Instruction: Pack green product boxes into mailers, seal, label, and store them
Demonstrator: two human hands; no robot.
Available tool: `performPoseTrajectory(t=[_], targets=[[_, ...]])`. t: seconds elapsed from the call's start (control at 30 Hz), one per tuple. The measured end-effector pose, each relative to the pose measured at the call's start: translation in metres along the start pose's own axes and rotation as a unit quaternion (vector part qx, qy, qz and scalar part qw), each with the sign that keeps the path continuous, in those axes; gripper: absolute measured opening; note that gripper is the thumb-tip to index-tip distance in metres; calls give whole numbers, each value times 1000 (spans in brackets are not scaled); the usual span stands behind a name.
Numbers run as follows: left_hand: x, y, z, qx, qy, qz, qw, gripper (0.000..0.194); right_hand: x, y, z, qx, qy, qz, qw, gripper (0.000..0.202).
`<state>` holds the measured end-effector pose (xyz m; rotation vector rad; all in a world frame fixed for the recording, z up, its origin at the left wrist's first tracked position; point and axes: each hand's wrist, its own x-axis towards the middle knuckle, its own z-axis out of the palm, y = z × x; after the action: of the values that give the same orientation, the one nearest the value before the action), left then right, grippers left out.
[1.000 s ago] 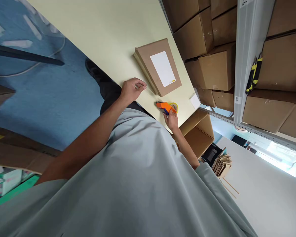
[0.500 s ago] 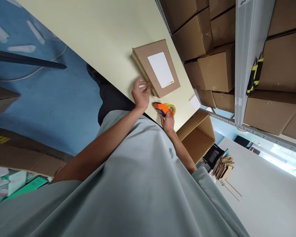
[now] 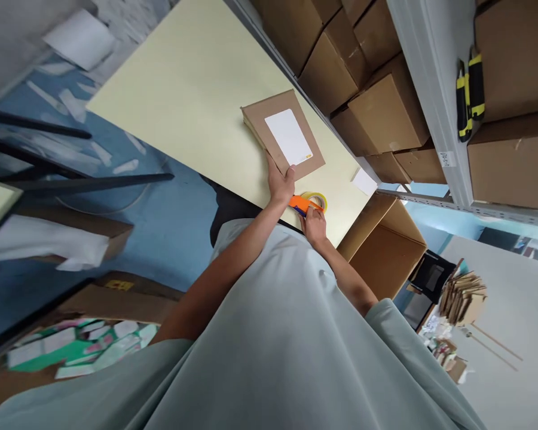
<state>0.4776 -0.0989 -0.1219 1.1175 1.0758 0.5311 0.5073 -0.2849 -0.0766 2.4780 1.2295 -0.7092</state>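
Note:
A flat brown cardboard box (image 3: 255, 111) with a white label (image 3: 289, 136) on its top face lies on the pale yellow table (image 3: 197, 77). My left hand (image 3: 281, 181) grips the box's near corner, with the thumb over the top face and the other fingers along the side. Beside it, my right hand (image 3: 314, 224) is closed around an orange tape dispenser (image 3: 299, 203) that carries a roll of yellowish tape (image 3: 319, 199). The dispenser is close to the table's near edge.
An open cardboard box (image 3: 385, 245) stands off the table's right end. Stacked cartons (image 3: 385, 113) fill the shelf behind, where yellow-and-black cutters (image 3: 470, 95) lie on the grey beam. A white card (image 3: 364, 181) rests at the table's right corner. Below left sits a carton of packets (image 3: 94, 343).
My left hand has moved from the box's side edge onto its near corner and taken hold. The right hand keeps the dispenser. The camera view has shifted and turned.

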Motion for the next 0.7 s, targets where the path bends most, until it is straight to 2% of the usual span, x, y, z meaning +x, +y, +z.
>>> performPoseTrajectory(t=[0.1,0.17,0.23,0.33,0.4,0.47,0.53,0.7], targets=[[26,9,-28,81,-49,38,995,106,16,-30,-12,-7,-22,-36,999,43],[40,23,-37,144,-70,83,984,100,28,-53,-20,-8,-34,-48,998,40],[47,42,-32,211,-67,121,968,97,36,-72,-26,-10,-38,-55,998,36],[49,64,-4,298,-61,141,942,105,39,-88,-29,-6,-31,-65,997,31],[50,70,14,340,-71,140,927,111,37,-89,-28,-1,-27,-65,998,29],[53,69,24,372,-99,142,912,115,34,-85,-27,3,-27,-51,998,29],[55,64,26,388,-115,152,902,117,34,-79,-26,3,-28,-30,999,29],[53,58,20,411,-60,168,894,117,28,-63,-24,-3,-30,-41,999,29]])
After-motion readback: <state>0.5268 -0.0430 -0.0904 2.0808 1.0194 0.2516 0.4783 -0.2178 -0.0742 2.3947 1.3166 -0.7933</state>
